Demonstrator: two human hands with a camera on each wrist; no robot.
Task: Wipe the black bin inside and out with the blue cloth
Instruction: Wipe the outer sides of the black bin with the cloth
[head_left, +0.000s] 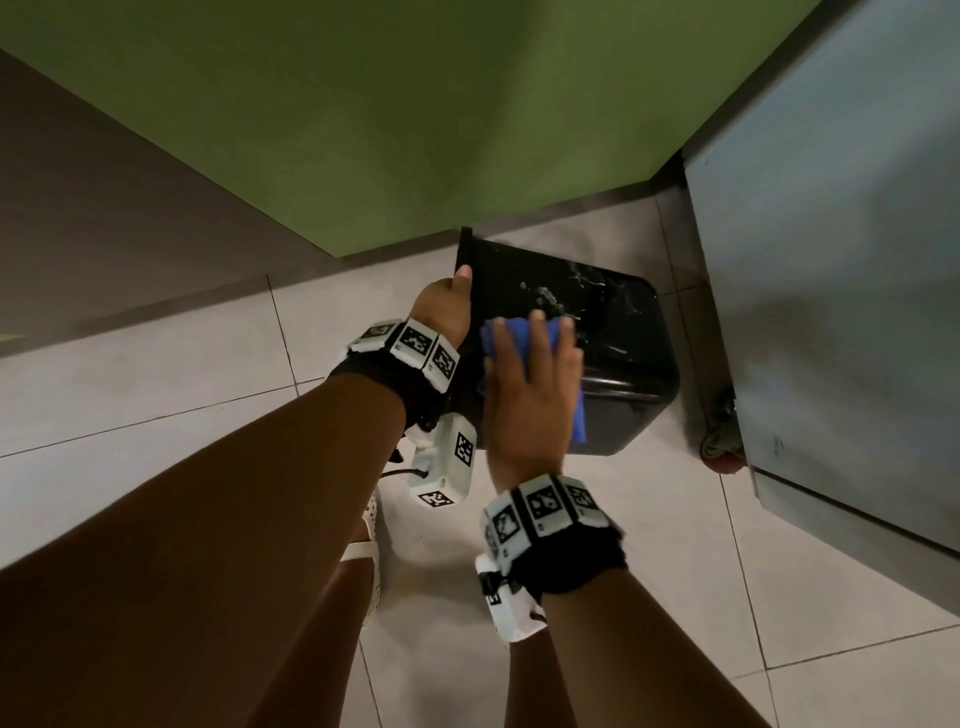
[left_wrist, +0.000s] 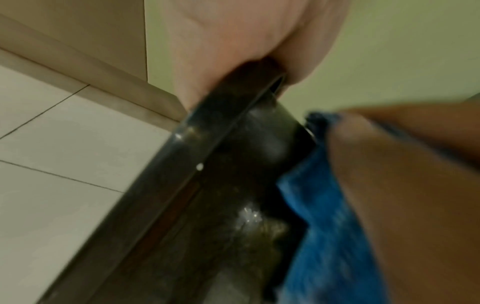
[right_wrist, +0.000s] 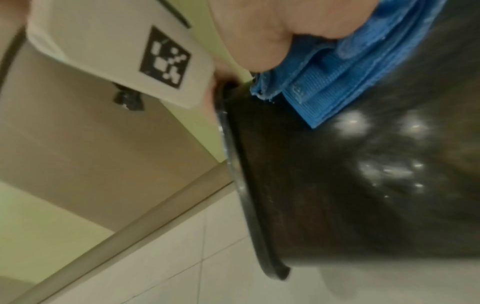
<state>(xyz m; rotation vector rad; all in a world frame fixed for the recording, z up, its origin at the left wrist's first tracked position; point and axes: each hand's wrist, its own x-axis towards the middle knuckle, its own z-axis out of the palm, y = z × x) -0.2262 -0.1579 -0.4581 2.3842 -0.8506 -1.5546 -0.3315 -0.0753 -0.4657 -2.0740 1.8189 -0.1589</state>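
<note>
We steady the black bin (head_left: 613, 332) by its rim with our gripping left hand (head_left: 447, 312) — our flat-fingered right hand (head_left: 530, 395) should press the blue cloth (head_left: 514, 332) firmly over the wet spots

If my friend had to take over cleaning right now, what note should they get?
Left hand: grips the rim of the black bin, which lies tipped on its side on the tiled floor.
Right hand: fingers straight, pressing the blue cloth flat on the bin's outer wall.
Done: can't tell.
Left: whitish specks just beyond the cloth; the inside is out of sight, so check it.
</note>
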